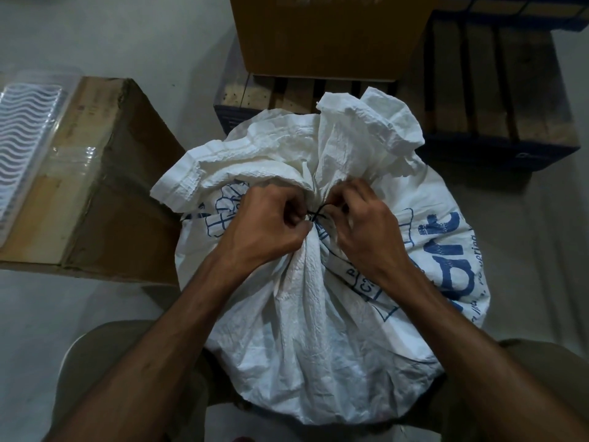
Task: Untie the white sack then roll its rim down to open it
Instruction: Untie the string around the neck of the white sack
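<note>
Both hands pinch at a thin dark tie (316,215) cinched round the gathered neck of the white sack (306,301). The left hand (271,224) is curled tight with its fingertips nipped on the tie's left side, and the right hand (366,224) is curled the same way, holding the tie from the right; the exact strands each one has are hidden under the fingers. The sack stands full and upright between the person's knees, just in front of the body, its blue printing wrapped round the sides.

By the look of it, the task is at its first step. The tie is still bound round the neck, the cloth above it fans out in a crumpled bunch, and none of the rim is rolled down. Loosening the knot, freeing the mouth and rolling the rim are all left to do.

To the left stands a cardboard box (105,186) with a clear plastic tray (25,145) on top. Beyond the sack another cardboard box (325,36) rests on a slatted blue crate (497,122).
</note>
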Demonstrator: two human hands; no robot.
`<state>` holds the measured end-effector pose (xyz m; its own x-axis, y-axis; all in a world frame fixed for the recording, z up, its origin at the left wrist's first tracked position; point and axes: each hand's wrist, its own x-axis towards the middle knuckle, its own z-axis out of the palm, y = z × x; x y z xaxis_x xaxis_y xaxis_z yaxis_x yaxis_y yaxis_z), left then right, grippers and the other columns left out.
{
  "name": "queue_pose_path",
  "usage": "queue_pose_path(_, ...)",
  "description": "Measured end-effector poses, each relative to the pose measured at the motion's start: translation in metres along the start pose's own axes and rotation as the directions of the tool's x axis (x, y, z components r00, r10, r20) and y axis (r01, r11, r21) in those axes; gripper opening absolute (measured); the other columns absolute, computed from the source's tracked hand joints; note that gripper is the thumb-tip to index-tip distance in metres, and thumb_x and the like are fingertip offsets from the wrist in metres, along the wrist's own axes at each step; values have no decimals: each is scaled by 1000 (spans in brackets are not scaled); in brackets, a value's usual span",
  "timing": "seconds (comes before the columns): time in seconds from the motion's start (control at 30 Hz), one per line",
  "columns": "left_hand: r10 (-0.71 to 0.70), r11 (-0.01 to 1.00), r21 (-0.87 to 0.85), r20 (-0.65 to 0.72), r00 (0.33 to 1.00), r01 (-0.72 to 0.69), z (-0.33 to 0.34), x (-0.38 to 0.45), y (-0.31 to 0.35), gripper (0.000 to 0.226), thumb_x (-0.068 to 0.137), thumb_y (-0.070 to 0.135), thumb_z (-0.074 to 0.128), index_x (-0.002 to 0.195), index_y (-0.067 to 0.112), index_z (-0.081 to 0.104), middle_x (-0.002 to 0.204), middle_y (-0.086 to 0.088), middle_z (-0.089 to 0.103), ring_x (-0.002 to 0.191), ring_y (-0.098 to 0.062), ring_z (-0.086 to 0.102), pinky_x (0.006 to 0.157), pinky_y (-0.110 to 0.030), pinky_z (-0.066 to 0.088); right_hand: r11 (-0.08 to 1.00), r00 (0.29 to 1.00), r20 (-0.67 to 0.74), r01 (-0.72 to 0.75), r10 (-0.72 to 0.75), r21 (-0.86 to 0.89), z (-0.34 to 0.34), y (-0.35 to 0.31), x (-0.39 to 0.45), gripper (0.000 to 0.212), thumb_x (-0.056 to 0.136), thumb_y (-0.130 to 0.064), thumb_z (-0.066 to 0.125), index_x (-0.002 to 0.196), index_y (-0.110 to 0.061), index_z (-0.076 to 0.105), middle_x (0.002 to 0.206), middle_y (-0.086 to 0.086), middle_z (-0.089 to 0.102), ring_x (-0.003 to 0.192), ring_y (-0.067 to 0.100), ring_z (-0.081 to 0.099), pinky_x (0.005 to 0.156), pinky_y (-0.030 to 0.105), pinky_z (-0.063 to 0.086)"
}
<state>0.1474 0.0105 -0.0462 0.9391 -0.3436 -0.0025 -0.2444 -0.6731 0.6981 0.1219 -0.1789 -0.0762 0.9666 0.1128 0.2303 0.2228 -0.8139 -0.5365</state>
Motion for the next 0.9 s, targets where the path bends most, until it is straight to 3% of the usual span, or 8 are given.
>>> queue_pose_path(0.17,-167,986,16,-49,985,168,7,0,2,10,68,15,75,77,19,76,65,10,70,61,-2,67,66,-31,62,1000,1000,2,-15,15,-7,2,-1,-1,13,99,-24,63,110,-16,63,122,-4,58,86,22,65,63,41,55)
queue_pose_path(0.27,-204,977,54,-59,977,207,10,1,5,9,63,19,72,72,18,73,63,5,69,59,-9,67,62,-34,61,999,1000,13,3,-2,-46,2,-4,-2,12,98,-22,63,107,-14,63,121,-1,58,84,28,65,59,41,54)
queue_pose_path(0.47,-191,981,19,16,981,191,5,2,7,5,69,18,72,74,17,73,67,5,71,62,-8,67,63,-35,61,999,1000,5,-23,24,-25,0,-1,-4,11,98,-24,64,106,-17,61,117,-4,58,84,21,62,63,42,54)
queue_pose_path(0.6,-157,986,43,-65,985,160,11,0,6,12,74,29,72,71,17,73,62,6,70,58,-6,66,62,-32,60,999,999,17,-34,35,-33,-1,-4,-5,15,98,-30,64,106,-17,62,115,-5,59,83,20,63,63,42,55)
queue_pose_path(0.9,-87,985,141,-59,994,95,14,-5,14,14,68,21,67,61,14,57,52,0,55,51,-18,55,53,-36,50,1000,998,54,-29,29,5,-4,-11,-7,16,97,-34,64,107,-22,65,114,-8,61,79,18,63,63,39,54)
